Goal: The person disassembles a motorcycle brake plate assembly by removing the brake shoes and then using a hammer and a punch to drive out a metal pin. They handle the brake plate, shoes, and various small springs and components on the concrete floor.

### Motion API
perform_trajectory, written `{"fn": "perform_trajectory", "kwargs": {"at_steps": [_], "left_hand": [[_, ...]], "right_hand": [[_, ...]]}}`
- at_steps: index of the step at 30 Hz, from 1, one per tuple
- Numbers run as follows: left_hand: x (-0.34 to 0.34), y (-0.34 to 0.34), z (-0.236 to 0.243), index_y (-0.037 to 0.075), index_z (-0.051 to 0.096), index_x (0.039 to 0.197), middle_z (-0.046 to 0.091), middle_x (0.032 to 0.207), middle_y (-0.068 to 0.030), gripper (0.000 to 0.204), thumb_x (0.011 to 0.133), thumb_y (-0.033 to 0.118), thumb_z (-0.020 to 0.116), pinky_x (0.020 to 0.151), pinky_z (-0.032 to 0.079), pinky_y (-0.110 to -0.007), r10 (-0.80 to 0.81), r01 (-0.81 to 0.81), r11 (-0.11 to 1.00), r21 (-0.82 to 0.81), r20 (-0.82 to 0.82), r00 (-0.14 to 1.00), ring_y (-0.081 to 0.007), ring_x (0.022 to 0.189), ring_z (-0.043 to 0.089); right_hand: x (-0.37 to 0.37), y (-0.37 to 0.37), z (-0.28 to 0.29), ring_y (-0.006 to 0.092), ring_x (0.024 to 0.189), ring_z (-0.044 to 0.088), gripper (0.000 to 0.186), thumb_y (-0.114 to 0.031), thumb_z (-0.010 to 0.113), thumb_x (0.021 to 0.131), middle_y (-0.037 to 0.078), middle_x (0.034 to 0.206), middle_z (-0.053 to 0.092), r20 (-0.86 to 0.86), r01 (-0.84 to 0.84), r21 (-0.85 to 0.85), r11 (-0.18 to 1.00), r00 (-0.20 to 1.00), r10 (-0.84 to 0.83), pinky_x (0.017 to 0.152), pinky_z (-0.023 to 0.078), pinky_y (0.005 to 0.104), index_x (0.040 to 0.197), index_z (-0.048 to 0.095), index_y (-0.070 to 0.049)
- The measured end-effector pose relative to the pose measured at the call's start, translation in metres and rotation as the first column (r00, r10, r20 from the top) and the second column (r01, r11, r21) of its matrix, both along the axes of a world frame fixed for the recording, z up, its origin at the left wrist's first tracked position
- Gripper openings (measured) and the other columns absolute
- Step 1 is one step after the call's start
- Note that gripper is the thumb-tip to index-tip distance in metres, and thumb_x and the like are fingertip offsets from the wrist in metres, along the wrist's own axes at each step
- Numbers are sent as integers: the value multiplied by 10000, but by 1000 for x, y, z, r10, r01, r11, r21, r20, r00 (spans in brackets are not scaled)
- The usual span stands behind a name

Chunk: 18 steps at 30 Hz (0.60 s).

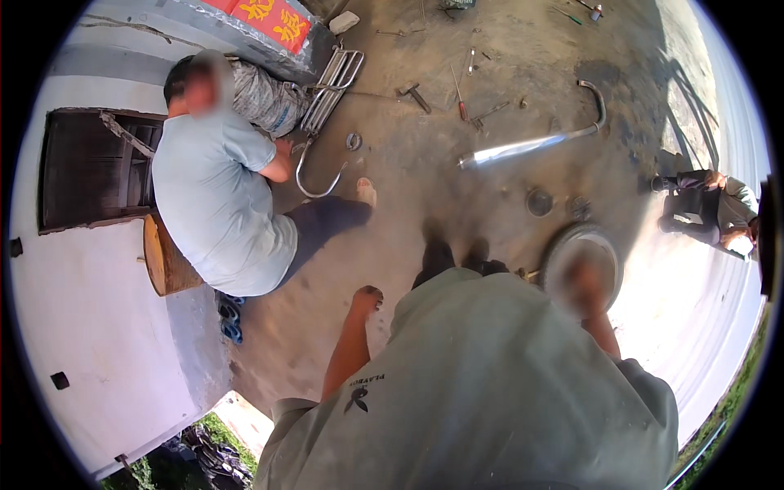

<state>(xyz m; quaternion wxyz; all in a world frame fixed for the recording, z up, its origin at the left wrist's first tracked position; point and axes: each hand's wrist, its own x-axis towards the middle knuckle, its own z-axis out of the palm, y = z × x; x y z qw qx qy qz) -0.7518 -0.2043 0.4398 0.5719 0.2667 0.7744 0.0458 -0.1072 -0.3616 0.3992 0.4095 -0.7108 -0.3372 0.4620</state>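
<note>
My left hand (pixel 369 299) hangs at my left side above the concrete, with its darkened fingers loosely curled and nothing seen in them. Over at my right, my right hand (pixel 585 286) overlaps a small round wheel with a tire (pixel 614 255); a blur covers the fingers, so I cannot make out whether they grip it. Near that wheel lie a round dark part (pixel 539 202) and another dark round piece (pixel 581 207). Ahead of my feet rests a shiny bent metal pipe (pixel 531 148).
A person (pixel 224 192) squats at left beside a metal rack (pixel 331 90) and a stuffed sack (pixel 265 96). A hammer (pixel 415 95), a red-handled screwdriver (pixel 462 106) and other tools are scattered on the floor ahead. Someone else (pixel 719 204) sits at far right. Blue sandals (pixel 232 318) lie by the wall.
</note>
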Motion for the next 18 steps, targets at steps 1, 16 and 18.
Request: {"fn": "perform_trajectory", "kwargs": {"at_steps": [1,16,18], "left_hand": [[4,2,3,-1,675,1021,692,814,-101,179,898,125,643,572,519,-330,25,-25,999,28,5,1000,-195,670,633],[-42,-14,-34,-31,651,1030,713,876,-152,204,878,98,608,599,550,-390,-36,35,999,-24,-12,999,-259,741,689],[-48,-10,-31,-60,616,1068,715,908,-188,251,919,133,553,596,552,-400,-36,33,998,-48,-56,998,-293,745,693]], "right_hand": [[-3,-9,-11,219,753,675,338,-262,576,1002,106,934,700,-15,9,-45,999,1000,-10,624,547,360,1222,639,-14],[-20,-29,-34,246,769,671,315,-250,568,981,118,952,700,-184,109,-687,718,930,-318,682,538,390,1194,644,-31],[-17,-22,-31,251,767,673,316,-240,567,980,125,954,700,-185,96,-653,751,942,-282,677,537,394,1196,642,-22]]}}
